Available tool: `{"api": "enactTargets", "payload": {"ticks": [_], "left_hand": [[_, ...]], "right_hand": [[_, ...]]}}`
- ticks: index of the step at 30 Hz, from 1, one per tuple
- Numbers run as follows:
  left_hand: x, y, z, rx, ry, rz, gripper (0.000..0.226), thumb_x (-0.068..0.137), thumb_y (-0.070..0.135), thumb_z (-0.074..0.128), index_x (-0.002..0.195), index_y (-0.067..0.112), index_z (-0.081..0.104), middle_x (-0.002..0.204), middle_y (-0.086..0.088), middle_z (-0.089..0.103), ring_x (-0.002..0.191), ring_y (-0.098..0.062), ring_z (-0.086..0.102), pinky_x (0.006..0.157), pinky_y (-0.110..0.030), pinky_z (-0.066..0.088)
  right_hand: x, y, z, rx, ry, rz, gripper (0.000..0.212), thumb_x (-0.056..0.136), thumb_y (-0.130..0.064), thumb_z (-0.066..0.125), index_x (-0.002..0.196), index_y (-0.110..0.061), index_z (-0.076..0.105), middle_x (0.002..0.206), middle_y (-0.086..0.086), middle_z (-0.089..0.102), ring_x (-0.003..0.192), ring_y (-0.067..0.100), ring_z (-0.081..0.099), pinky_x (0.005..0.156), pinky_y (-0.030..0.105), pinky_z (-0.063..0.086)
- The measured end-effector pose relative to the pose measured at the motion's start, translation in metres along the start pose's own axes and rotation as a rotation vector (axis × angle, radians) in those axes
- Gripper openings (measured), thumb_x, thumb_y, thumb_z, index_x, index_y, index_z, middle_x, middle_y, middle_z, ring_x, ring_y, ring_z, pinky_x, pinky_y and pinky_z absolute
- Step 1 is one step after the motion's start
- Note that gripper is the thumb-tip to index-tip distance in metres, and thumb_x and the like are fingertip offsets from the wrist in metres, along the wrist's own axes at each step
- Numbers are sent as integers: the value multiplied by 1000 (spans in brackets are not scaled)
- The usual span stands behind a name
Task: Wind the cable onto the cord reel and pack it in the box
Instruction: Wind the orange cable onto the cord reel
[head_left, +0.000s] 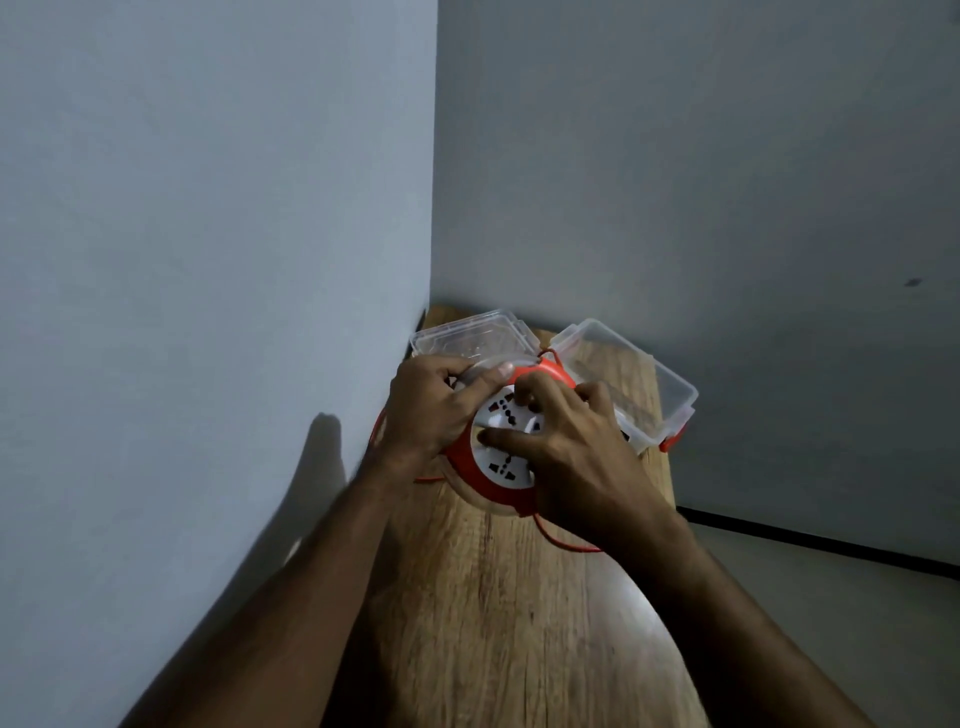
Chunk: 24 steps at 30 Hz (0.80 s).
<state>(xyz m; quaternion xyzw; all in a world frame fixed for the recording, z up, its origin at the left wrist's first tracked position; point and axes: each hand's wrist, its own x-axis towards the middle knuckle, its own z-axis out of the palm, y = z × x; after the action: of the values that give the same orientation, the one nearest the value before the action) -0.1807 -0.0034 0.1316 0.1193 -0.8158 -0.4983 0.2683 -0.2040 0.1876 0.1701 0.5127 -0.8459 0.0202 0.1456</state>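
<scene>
An orange cord reel (491, 486) with a white socket face (506, 465) is tilted up on the wooden table (509, 623). My left hand (434, 410) grips its upper left rim, thumb along the top edge. My right hand (566, 447) lies over the socket face, fingers curled on it near the top and thumb pressing its left side. Loose orange cable (563, 543) trails from under the reel toward my right wrist, and more shows at the left. Behind stands the clear plastic box (670, 395) with orange latches, and its clear lid (467, 332) lies at the left.
The table sits in a corner. One grey wall (208, 260) runs close along its left side and another (727, 208) stands behind it. The table's right edge drops to the floor (831, 571) with a dark skirting line.
</scene>
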Motion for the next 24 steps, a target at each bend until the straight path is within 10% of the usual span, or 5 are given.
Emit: {"api": "enactTargets", "payload": {"ticks": [10,15,24], "left_hand": [[4,0,0,23,43,-57,39,87,57,71,90,20,81,80,10,78,65,-3,73,58,-17,56],[8,-1,-8,19,64,-71,43,87,59,69,91,18,81,84,5,80,67,-7,74,65,-35,64],[3,0,-1,14,8,-9,30,89,49,74,77,22,79,68,12,73,63,-5,70,59,-20,53]], "right_hand": [[11,-31,6,265,141,509,67,79,-59,75,129,-15,63,122,9,70,100,28,71,78,34,58],[-1,-28,-8,98,299,212,48,80,-31,83,121,-11,69,117,14,69,101,35,68,85,48,55],[2,-6,-6,-13,-134,-20,76,66,-35,92,134,-33,58,150,13,39,138,36,41,101,63,41]]}}
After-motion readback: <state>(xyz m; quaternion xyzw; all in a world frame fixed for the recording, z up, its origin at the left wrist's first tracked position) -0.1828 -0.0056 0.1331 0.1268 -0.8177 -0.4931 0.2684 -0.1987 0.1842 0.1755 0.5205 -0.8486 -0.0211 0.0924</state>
